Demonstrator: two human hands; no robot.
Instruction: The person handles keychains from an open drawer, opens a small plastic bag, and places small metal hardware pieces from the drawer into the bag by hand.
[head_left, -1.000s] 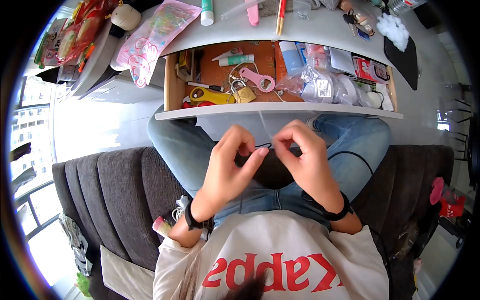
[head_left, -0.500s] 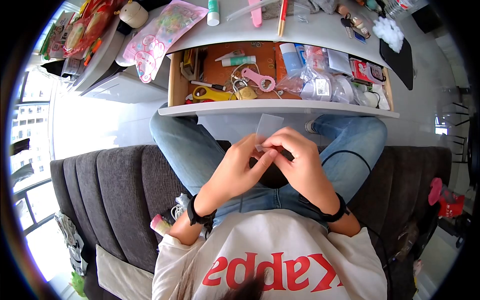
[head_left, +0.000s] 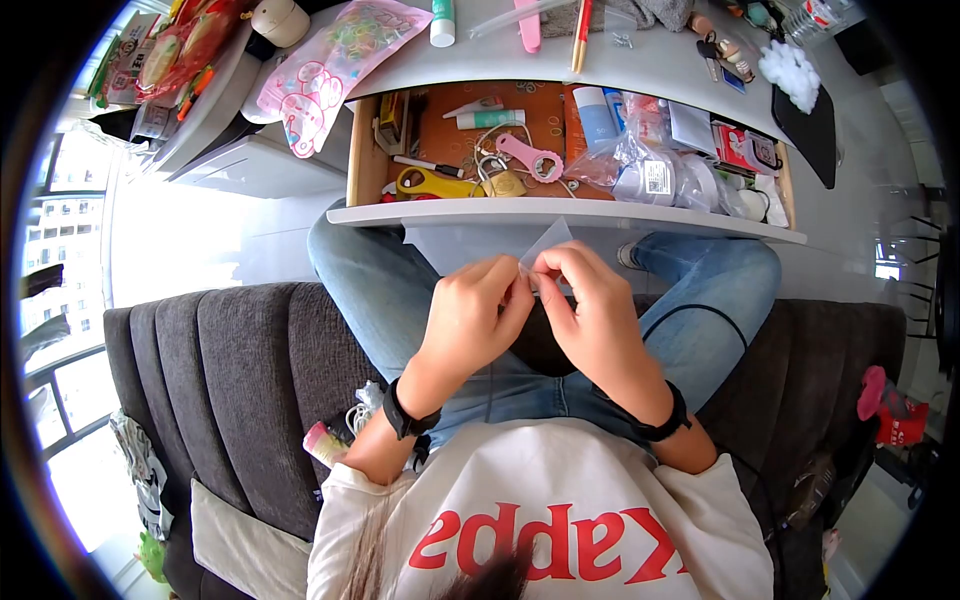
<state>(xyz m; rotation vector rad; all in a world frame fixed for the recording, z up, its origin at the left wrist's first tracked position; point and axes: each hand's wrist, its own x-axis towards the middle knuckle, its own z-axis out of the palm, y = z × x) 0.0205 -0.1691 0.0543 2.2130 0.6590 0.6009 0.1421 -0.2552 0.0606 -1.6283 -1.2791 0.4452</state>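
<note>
A small clear plastic bag [head_left: 549, 243] is between my hands, above my lap and in front of the drawer. My left hand [head_left: 474, 312] pinches its near left edge between thumb and fingers. Close beside it, my right hand [head_left: 592, 305] is closed in a pinch on the same bag. The fingertips almost meet and partly hide the lower end of the bag. Whether anything lies inside it cannot be made out.
Ahead is an open drawer [head_left: 570, 212] holding a padlock [head_left: 503, 184], a pink ring-ended tool [head_left: 530, 158] and plastic-wrapped items. On the desk are a pink patterned bag [head_left: 345, 62], red sticks [head_left: 581, 38] and a white fluffy piece [head_left: 790, 76]. A dark sofa [head_left: 250, 350] surrounds me.
The clear bag has tilted to the right and less of it shows above my fingers. My hands have shifted their grip on it. The whole view has moved slightly.
</note>
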